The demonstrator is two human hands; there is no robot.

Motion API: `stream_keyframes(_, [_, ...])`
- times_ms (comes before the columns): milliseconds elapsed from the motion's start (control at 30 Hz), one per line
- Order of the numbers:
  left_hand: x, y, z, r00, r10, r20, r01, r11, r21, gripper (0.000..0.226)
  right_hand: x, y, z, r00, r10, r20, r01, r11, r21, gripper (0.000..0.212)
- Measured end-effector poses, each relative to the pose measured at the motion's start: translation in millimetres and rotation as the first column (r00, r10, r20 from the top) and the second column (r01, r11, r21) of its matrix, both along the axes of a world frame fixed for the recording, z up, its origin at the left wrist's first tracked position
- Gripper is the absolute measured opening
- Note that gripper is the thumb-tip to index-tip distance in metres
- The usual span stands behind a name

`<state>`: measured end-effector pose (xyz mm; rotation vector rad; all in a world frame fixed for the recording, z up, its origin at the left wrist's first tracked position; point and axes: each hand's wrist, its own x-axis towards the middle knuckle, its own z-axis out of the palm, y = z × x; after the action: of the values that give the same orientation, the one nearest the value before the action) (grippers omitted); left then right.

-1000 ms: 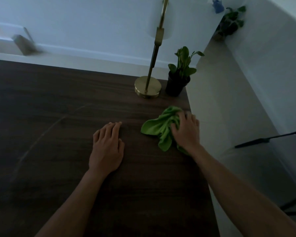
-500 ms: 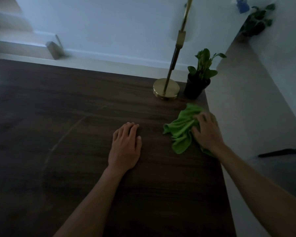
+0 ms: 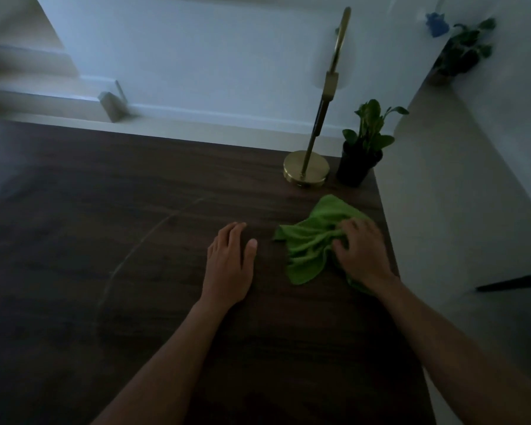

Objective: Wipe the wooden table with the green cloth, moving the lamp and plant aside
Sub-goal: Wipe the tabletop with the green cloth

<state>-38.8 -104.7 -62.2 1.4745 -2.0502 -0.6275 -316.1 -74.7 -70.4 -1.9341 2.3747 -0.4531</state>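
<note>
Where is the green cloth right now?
The cloth lies bunched near the table's right edge, under the right hand, just in front of the lamp and plant.

Both bare forearms reach forward from the lower edge. The left hand lies flat, palm down, fingers together and thumb out to the side. The right hand presses down with fingers curled, slightly blurred.

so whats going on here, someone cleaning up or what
A person is wiping a dark wooden table. The right hand presses a bunched green cloth near the table's right edge, while the left hand lies flat beside it. The brass lamp and small potted plant stand at the far right corner, not yet moved.
</note>
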Motion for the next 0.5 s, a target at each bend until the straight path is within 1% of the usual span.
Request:
stream_keyframes(67, [9.5, -4.0, 3.3, 0.999, -0.032, 0.028, 0.031, 0.999, 0.021, 0.046, 7.1, -23.1, 1.3, 0.972, -0.236, 0.018, 0.235, 0.971, 0.041, 0.045])
stream_keyframes(100, [16.6, -6.3, 5.3, 0.998, -0.042, 0.043, 0.041, 0.999, 0.017, 0.046, 22.8, -36.4, 1.8, 0.952, -0.303, 0.045, 0.299, 0.951, 0.082, 0.045])
stream_keyframes(133, [24.5, -9.0, 6.9, 0.997, -0.047, 0.063, 0.047, 0.999, 0.005, 0.045, 42.5, -48.1, 0.7, 0.941, -0.331, 0.070, 0.320, 0.937, 0.138, 0.049])
stream_keyframes(167, [33.3, -12.6, 8.4, 0.995, -0.045, 0.087, 0.046, 0.999, -0.015, 0.044, 64.8, -56.8, -1.4, 0.946, -0.315, 0.078, 0.297, 0.936, 0.187, 0.055])
stream_keyframes(200, [43.2, -17.8, 8.8, 0.993, -0.036, 0.112, 0.040, 0.999, -0.036, 0.042, 89.1, -61.4, -4.1, 0.964, -0.259, 0.068, 0.239, 0.948, 0.211, 0.060])
stream_keyframes(300, [74.8, -37.8, 9.1, 0.984, -0.012, 0.175, 0.025, 0.997, -0.074, 0.040, 151.3, -46.3, -7.5, 1.000, -0.012, 0.012, 0.010, 0.983, 0.185, 0.067])
stream_keyframes(367, [97.6, -55.4, 12.0, 0.981, -0.007, 0.193, 0.025, 0.996, -0.087, 0.045, 164.1, -20.9, -3.5, 0.994, 0.096, 0.043, -0.102, 0.983, 0.151, 0.068])
stream_keyframes(400, [108.1, -63.6, 14.1, 0.980, -0.003, 0.198, 0.022, 0.995, -0.093, 0.046, 159.9, -7.7, -1.8, 0.991, 0.112, 0.071, -0.120, 0.986, 0.116, 0.065])
stream_keyframes(434, [119.9, -73.3, 16.1, 0.979, -0.001, 0.203, 0.021, 0.995, -0.096, 0.045, 152.5, 1.2, -0.2, 0.992, 0.097, 0.079, -0.104, 0.991, 0.083, 0.061])
stream_keyframes(467, [132.0, -82.8, 17.7, 0.977, -0.007, 0.215, 0.028, 0.995, -0.094, 0.043, 141.4, 4.8, 0.1, 0.998, 0.037, 0.056, -0.041, 0.997, 0.064, 0.055])
stream_keyframes(500, [144.7, -91.7, 17.2, 0.973, -0.015, 0.231, 0.038, 0.995, -0.094, 0.042, 130.1, 2.1, 1.0, 0.998, -0.060, 0.029, 0.058, 0.995, 0.077, 0.052])
